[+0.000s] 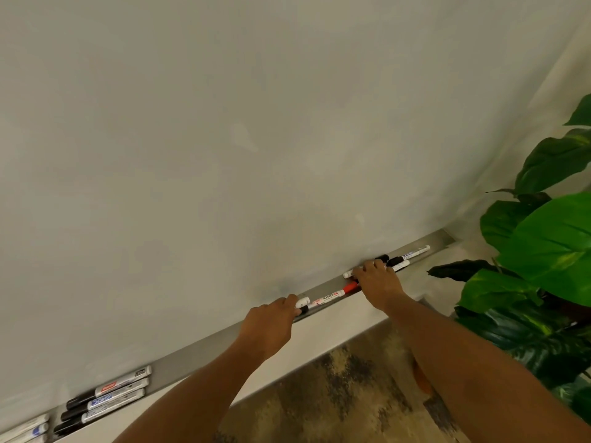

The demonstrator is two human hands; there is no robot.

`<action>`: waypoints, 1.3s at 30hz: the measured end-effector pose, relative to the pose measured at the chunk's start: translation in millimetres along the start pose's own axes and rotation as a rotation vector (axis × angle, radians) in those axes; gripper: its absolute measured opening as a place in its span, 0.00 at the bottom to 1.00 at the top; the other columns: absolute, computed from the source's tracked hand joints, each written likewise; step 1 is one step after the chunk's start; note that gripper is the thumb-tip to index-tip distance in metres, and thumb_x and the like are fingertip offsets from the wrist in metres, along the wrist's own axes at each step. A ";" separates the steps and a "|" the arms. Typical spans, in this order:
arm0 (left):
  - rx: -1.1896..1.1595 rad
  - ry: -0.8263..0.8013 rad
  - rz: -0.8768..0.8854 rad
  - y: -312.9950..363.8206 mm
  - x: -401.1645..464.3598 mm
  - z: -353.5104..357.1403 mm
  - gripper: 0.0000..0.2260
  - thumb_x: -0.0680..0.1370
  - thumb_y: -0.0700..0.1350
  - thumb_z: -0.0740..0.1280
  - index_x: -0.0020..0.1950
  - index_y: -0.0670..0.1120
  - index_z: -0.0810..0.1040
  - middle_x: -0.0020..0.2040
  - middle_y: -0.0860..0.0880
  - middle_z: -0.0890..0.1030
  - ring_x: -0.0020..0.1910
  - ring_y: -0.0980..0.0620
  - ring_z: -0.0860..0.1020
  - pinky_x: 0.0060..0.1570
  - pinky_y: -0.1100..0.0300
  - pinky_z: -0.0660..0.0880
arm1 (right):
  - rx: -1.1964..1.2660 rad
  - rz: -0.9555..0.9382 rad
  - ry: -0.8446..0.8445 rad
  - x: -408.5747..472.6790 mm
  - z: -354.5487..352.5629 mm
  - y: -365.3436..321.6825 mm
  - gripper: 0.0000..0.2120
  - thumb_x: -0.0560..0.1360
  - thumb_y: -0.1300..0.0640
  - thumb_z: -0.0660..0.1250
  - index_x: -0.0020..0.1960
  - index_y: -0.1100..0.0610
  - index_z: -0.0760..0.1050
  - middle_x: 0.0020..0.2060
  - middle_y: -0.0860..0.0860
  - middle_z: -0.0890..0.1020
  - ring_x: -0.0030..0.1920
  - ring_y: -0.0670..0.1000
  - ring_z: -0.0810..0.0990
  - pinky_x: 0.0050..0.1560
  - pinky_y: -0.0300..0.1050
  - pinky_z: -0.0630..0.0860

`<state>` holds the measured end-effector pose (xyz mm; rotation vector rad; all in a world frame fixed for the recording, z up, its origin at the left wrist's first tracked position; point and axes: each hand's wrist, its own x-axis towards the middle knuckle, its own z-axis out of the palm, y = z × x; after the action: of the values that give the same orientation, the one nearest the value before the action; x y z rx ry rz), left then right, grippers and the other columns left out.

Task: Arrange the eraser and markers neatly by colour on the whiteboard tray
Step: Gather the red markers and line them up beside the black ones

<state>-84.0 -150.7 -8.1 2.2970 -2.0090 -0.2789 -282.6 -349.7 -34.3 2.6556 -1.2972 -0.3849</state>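
A grey whiteboard tray (198,356) runs from lower left to upper right under the whiteboard. My left hand (271,324) grips the end of a white marker (302,304) at mid-tray. A red-capped marker (332,295) lies between my hands. My right hand (377,282) rests over several markers further right, its fingers on a white marker (348,274); what it holds is partly hidden. Black-capped markers (403,259) stick out beyond it. Three black-capped markers (105,398) lie side by side at the tray's left. No eraser is visible.
More white markers (28,430) lie at the far left of the tray. A large green plant (550,251) stands close to the tray's right end. Below the tray is a ledge and a patterned floor (335,394).
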 end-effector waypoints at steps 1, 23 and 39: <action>0.002 -0.006 -0.002 -0.6 -0.4 0.6 0.11 0.79 0.46 0.59 0.61 0.51 0.64 0.51 0.48 0.80 0.36 0.47 0.78 0.31 0.57 0.69 | -0.024 -0.034 0.015 1.1 -1.0 0.7 0.20 0.75 0.61 0.65 0.65 0.52 0.66 0.63 0.55 0.70 0.64 0.58 0.67 0.62 0.54 0.70; 0.019 -0.034 0.005 2.2 6.6 -3.6 0.13 0.78 0.46 0.62 0.62 0.50 0.65 0.54 0.47 0.80 0.38 0.47 0.79 0.35 0.55 0.76 | -0.065 -0.001 0.005 -5.1 13.3 41.2 0.21 0.74 0.59 0.68 0.65 0.55 0.68 0.64 0.56 0.70 0.61 0.57 0.71 0.58 0.48 0.74; -0.016 0.025 -0.022 -4.1 -7.9 -9.7 0.09 0.80 0.48 0.58 0.59 0.49 0.67 0.50 0.49 0.80 0.37 0.47 0.79 0.37 0.54 0.77 | 0.100 -0.383 0.190 -11.9 -18.1 19.0 0.17 0.77 0.55 0.64 0.65 0.51 0.70 0.53 0.52 0.81 0.46 0.54 0.80 0.47 0.50 0.77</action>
<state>-79.2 -142.9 1.4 2.3029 -1.9635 -0.2653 -298.6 -351.2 -10.3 2.9382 -0.7715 -0.1090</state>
